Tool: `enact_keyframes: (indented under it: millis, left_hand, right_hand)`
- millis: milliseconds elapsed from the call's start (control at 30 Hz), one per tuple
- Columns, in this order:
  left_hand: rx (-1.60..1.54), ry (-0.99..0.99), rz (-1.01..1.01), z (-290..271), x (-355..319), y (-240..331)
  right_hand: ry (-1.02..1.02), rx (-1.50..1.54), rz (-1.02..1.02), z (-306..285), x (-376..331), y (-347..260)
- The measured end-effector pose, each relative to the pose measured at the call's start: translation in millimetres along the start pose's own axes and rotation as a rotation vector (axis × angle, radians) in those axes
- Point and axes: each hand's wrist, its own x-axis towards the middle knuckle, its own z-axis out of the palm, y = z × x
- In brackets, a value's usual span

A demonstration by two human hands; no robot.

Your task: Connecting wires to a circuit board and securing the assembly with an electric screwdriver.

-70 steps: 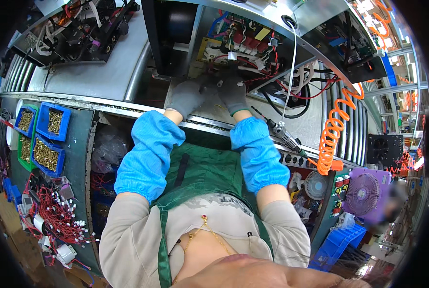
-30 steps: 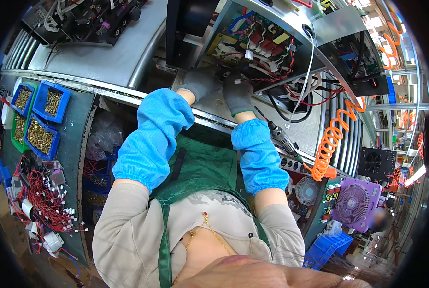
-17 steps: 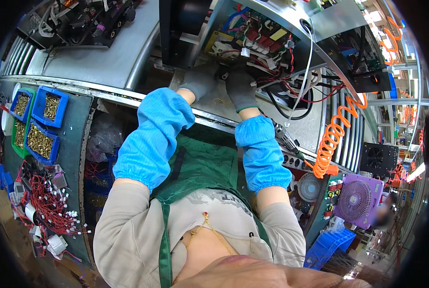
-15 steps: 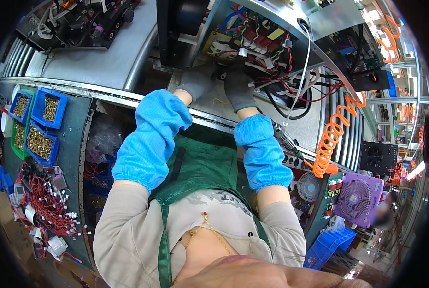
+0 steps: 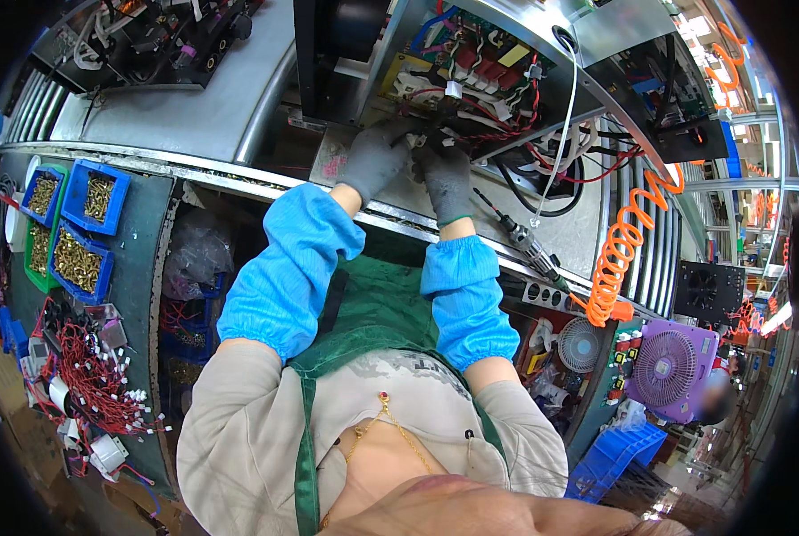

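Grey-gloved L hand [image 5: 372, 163]: thumb & fingers bent in, tips near the other hand's; pinch itself hidden, can't tell if closed
R hand [image 5: 442, 179]: same grey knit, knuckles up, fingers curled; also can't tell if clamped on anything
Pale bit [image 5: 415, 140]: small, betw. the two sets of fingertips, at the chassis mouth; too small to ID
Handling: looks like fine fingertip work; I'd steady one hand, let the other adjust, press lightly, no tugging on wires
Steel ledge [image 5: 395, 213]: smooth, straight, just body-side of grip; prob. handy for bracing wrists
White plug [image 5: 454, 89]: boxy, just beyond grip; best not knocked
Red-black leads [image 5: 533, 98]: thin, twisted, flexible, beyond & R of grip; knuckles could snag them
Metal chassis [image 5: 515, 22]: bright sheet, open-fronted, beyond grip; edges may be sharp
Driver [image 5: 529, 246]: slim silvery cylinder, dark bit, R & body-side of grip
Orange hose [image 5: 623, 241]: glossy plastic coil, farther R
Brass screws [image 5: 78, 259]: loose, shiny, in blue trays well L of grip
Purple fan [image 5: 669, 366]: square housing, round grille, far R
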Motion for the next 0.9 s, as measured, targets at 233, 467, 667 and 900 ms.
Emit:
enact_keyframes:
  millis: [233,467,667,900]
  left_hand:
    - [-0.201,-0.131,-0.244,-1.4,2.2,-18.1]
    - [-0.131,-0.11,-0.139,-14.8,-6.9,-8.4]
    - [0.258,0.083,0.088,-11.1,-6.7,-18.9]
    - [0.662,0.106,0.23,4.2,16.2,-25.8]
  right_hand:
    - [-0.112,-0.119,0.149,3.0,-11.0,-35.8]
    - [-0.028,-0.064,0.073,-5.7,-27.5,-21.0]
    - [0.024,-0.339,-0.012,-32.1,-43.7,12.3]
    - [-0.065,-0.449,0.143,-68.2,-73.6,-43.3]
